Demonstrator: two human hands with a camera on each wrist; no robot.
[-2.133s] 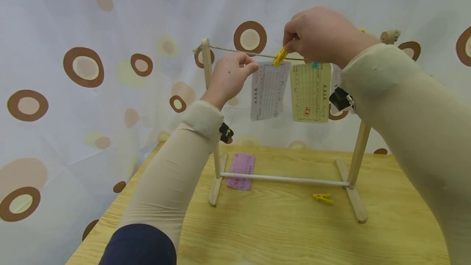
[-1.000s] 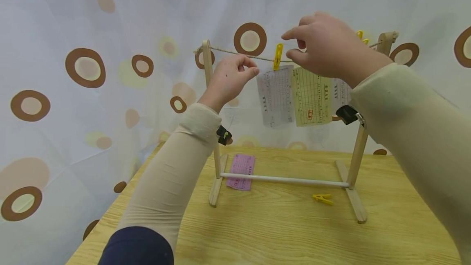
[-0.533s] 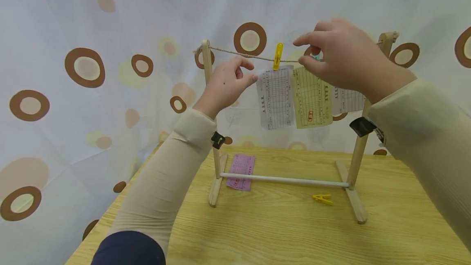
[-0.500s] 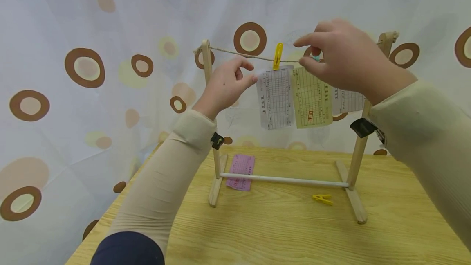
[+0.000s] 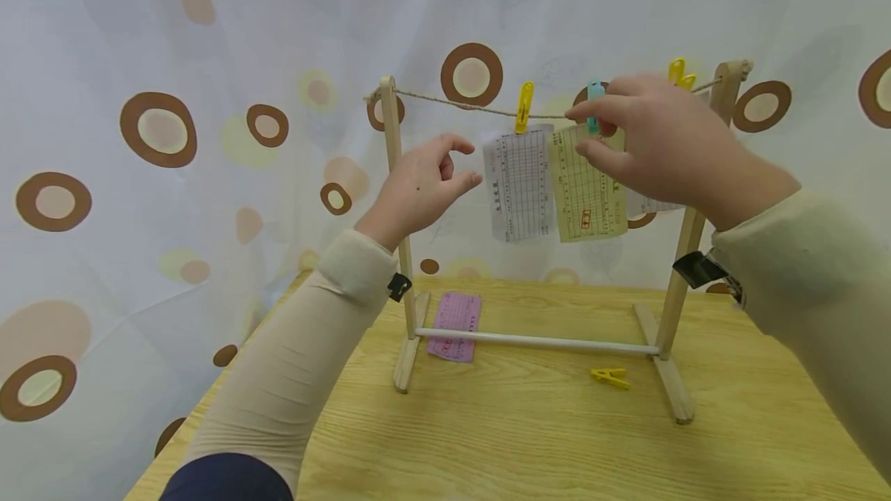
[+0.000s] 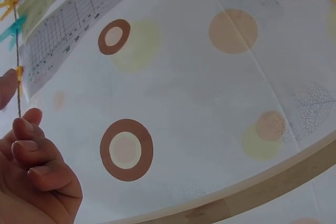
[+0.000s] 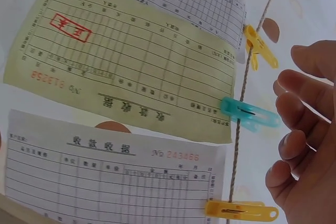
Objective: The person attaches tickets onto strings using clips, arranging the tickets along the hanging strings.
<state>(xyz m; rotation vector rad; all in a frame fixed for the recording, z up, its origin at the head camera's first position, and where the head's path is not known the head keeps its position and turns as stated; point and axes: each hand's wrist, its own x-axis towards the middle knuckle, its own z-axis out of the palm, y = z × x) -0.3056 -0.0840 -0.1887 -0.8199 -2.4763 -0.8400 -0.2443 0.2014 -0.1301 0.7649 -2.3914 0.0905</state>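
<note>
The left hand is held half-spread at nine o'clock from a white slip; the right hand, also half-spread, at four o'clock from the teal clip.

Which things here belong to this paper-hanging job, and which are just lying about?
Job: hung slips, their pegs, string, wooden rack; probably also the pink slip and loose yellow peg, both lying on the table.
Just there: table, spotted backdrop.
</note>
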